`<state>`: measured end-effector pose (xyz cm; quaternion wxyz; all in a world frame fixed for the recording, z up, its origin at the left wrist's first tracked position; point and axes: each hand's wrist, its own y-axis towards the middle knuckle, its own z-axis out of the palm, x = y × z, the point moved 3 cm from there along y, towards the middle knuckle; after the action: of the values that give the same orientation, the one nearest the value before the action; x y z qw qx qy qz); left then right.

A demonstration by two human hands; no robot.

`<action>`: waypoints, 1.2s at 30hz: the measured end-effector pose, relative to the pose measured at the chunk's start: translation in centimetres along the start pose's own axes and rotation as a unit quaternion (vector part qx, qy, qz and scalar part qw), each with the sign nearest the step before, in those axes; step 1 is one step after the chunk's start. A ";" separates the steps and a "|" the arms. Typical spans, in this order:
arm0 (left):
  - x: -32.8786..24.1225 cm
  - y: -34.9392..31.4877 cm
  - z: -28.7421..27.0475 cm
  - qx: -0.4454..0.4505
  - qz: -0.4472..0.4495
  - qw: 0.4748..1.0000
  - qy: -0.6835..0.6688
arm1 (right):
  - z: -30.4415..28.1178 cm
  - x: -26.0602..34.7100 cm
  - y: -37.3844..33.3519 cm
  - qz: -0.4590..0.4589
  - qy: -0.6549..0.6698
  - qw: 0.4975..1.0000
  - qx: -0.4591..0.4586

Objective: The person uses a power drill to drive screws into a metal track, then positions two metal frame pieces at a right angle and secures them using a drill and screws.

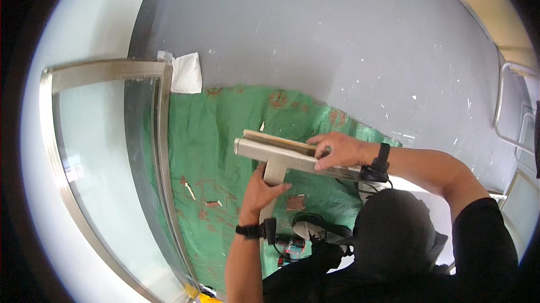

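In front of me is a champagne-coloured metal frame (275, 151), its long channelled rail tilted down to the right and an upright bar (275, 171) running from beneath it. My left hand (263, 195) is closed around this bar, thumb out to the right and fingers partly hidden behind it. My right hand (340, 150) grips the rail farther right, fingertips at the open groove and thumb on the near face. Each wrist wears a black strap with a small dark device. The rail's right end is hidden behind the right wrist device.
A glazed metal-framed panel (160, 112) stands at the left, beside a white packet (187, 73). Green printed sheeting (208, 129) with scraps covers part of the grey floor (337, 33). Below lie a shoe (315, 227) and red-black tool (292, 244). A metal tube frame (499, 103) stands right.
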<state>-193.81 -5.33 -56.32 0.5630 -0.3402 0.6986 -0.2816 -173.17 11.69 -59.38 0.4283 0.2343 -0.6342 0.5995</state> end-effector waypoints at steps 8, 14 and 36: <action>-2.6 -7.8 -1.1 -0.074 -0.010 0.997 0.037 | 1.2 5.9 -2.7 -0.120 -0.020 0.988 0.096; -3.8 -11.1 -1.2 -0.105 -0.029 0.993 0.040 | 1.4 9.4 -6.4 -0.120 0.017 0.991 0.056; -11.5 -24.1 -2.4 -0.091 0.097 0.986 0.097 | 5.0 21.3 -17.4 -0.037 -0.024 0.999 0.016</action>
<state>-190.80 -10.90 -30.27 0.4838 -0.2914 0.8025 -0.1925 -171.51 8.50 -31.63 0.4311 0.2792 -0.6251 0.5877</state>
